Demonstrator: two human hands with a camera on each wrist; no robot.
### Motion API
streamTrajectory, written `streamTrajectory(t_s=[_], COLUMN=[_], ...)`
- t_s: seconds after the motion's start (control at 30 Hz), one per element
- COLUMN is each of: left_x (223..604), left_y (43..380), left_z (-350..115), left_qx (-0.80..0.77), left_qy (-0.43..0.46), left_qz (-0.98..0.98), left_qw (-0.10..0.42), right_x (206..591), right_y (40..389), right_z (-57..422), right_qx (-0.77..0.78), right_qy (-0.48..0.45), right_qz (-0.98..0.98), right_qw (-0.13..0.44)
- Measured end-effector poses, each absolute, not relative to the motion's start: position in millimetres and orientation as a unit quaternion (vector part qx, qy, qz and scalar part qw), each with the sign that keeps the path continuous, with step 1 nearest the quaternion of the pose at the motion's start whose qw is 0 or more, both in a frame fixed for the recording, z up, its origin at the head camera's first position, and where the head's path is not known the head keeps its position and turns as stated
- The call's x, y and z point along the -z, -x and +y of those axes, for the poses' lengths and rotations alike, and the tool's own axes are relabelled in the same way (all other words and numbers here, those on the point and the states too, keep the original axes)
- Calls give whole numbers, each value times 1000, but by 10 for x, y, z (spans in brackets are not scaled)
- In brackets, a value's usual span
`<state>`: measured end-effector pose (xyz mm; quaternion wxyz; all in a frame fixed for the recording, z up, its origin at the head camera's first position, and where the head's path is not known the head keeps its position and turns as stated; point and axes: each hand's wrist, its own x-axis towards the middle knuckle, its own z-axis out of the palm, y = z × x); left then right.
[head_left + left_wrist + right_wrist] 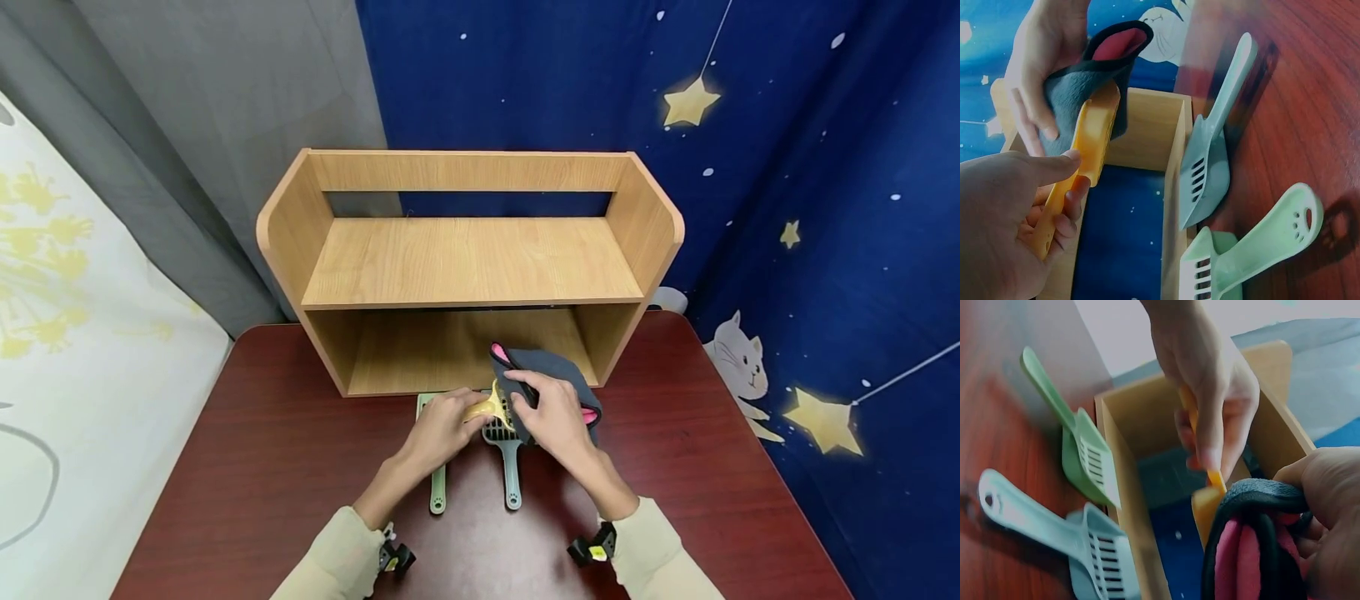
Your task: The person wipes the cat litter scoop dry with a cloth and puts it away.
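Note:
My left hand (442, 427) grips the handle of a yellow litter scoop (1094, 140), with the thumb lying along it in the left wrist view. My right hand (561, 418) holds a folded cloth (555, 365), dark grey outside with pink inside and black edging. The scoop's head meets the cloth's grey side (1066, 97) in the left wrist view. Below the hands, a green litter scoop (438, 492) and a blue-grey litter scoop (512, 477) rest on the table, handles toward me. Slots show in both their heads in the right wrist view.
A two-level wooden shelf (472, 262) stands at the back of the dark red table (285, 467), just beyond the scoops. Behind it hang a grey curtain (247, 75) and a blue star-patterned curtain (525, 75). A white patterned cloth (90, 400) borders the left side.

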<state>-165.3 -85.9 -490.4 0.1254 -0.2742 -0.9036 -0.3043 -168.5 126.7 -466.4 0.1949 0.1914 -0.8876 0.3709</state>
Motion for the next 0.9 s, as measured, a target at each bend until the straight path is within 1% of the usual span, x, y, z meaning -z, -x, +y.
streamTrajectory(t_s=[0.07,0.13,0.3,0.4,0.53,0.63,0.73,0.8,0.9], left_x=[4888,4873,4868,4873,4873,4876,4880,4885,4895], left_y=[1656,1658,1655,1655,1667,1676,1674,1673,1674], left_z=[-880,-911,-999,-1010,-971,-933,-914,-909,-909], left_qx=[305,304,298,300,307,304,296,296,300], left_qy=[276,277,269,269,273,272,268,266,267], left_qz=[-903,-903,-909,-908,-905,-907,-910,-910,-909], left_qw=[123,122,115,114,111,110,111,113,114], right_x=[4666,4658,4634,4656,4727,4766,4772,4778,4793], right_y=[1713,1735,1752,1733,1685,1654,1643,1645,1657], right_z=[1357,1442,1550,1499,1309,1157,1064,1052,1096], right_qx=[-362,-365,-385,-382,-345,-341,-371,-387,-394], right_qy=[-182,-166,-139,-139,-166,-179,-175,-170,-173], right_qz=[-888,-888,-888,-888,-892,-894,-889,-885,-882], right_qw=[216,224,207,214,239,229,204,193,194])
